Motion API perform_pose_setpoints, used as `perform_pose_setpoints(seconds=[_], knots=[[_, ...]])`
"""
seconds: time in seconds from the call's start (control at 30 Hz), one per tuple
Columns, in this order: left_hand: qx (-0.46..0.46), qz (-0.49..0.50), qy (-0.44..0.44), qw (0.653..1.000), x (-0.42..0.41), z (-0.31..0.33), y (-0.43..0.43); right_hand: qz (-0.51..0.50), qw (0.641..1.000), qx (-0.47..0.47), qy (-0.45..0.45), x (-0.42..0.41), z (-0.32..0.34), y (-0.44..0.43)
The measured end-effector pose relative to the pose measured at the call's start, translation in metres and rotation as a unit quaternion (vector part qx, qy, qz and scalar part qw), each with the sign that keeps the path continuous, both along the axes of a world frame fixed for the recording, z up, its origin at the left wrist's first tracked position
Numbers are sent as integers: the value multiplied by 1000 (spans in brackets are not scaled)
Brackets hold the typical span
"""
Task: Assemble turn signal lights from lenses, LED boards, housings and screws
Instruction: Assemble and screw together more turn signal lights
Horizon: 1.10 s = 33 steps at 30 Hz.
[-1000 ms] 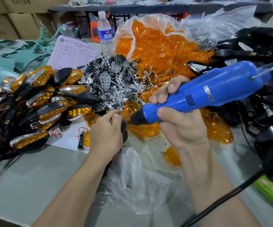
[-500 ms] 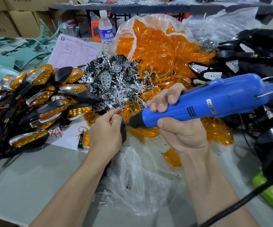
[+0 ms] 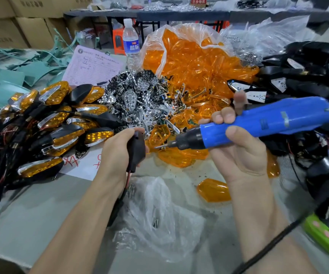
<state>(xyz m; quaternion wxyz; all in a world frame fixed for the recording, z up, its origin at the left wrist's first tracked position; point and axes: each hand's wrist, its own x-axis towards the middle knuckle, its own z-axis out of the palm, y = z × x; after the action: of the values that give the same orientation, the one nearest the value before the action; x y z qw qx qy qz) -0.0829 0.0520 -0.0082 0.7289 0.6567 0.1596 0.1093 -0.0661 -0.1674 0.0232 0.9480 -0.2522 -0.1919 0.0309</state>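
Housing: the black housing (image 3: 138, 150) is held above the bench (image 3: 31, 214), just in front of the loose orange lenses (image 3: 181, 155). Its long axis is near upright, narrow end down, with red and black wires (image 3: 127, 180) trailing from the bottom.
Left hand: the left hand (image 3: 116, 155) has its back to the camera, fingers curled round the housing.
Screwdriver: the blue screwdriver (image 3: 258, 125) has its long axis almost level, rear end higher at the right. The bit (image 3: 160, 146) points left at the housing — tip near it, not touching.
Right hand: the right hand (image 3: 238, 155) is clamped round the barrel, thumb on the near side, index finger lifted and blurred.
Left of bench: finished lights (image 3: 51, 123) lie piled there.
Near edge: a clear bag (image 3: 159, 214) holds screws.
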Motion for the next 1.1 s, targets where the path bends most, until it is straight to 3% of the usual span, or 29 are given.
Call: perform_pose_setpoints(seconds=[0.03, 0.1, 0.23, 0.3, 0.37, 0.43, 0.5, 0.57, 0.63, 0.73, 0.8, 1.0, 1.1], knots=[[-27, -12, -6, 1000, -1, 2, 2, 8, 1000, -6, 16, 2, -4, 0], [-93, -42, -15, 995, -3, 6, 7, -10, 990, -35, 139, 7, -5, 3], [-251, -81, -4, 965, -8, 25, 22, -53, 946, -102, 303, 9, 1, 12], [-246, -79, 4, 966, -9, 36, 28, -102, 922, -181, 327, 7, 3, 14], [-125, -77, 16, 989, -11, 49, 35, -157, 895, -289, 301, 7, 1, 12], [73, -63, 7, 995, -14, 59, 41, -202, 850, -410, 262, 6, 0, 9], [260, -19, -17, 965, -16, 64, 46, -226, 766, -561, 219, 5, -2, 6], [417, 22, -19, 909, -17, 66, 46, -235, 685, -665, 180, 4, -5, 5], [511, 38, -30, 858, -16, 62, 44, -218, 646, -713, 164, 4, -9, 5], [563, 14, -78, 822, -11, 50, 45, -208, 625, -736, 157, 6, -14, 6], [569, 8, -92, 817, -10, 42, 47, -220, 595, -758, 153, 7, -15, 5], [556, -4, -97, 826, -4, 31, 54, -285, 438, -844, 122, 9, -14, 5], [563, -16, -124, 817, -4, 28, 63, -301, 401, -855, 129, 11, -17, 4]])
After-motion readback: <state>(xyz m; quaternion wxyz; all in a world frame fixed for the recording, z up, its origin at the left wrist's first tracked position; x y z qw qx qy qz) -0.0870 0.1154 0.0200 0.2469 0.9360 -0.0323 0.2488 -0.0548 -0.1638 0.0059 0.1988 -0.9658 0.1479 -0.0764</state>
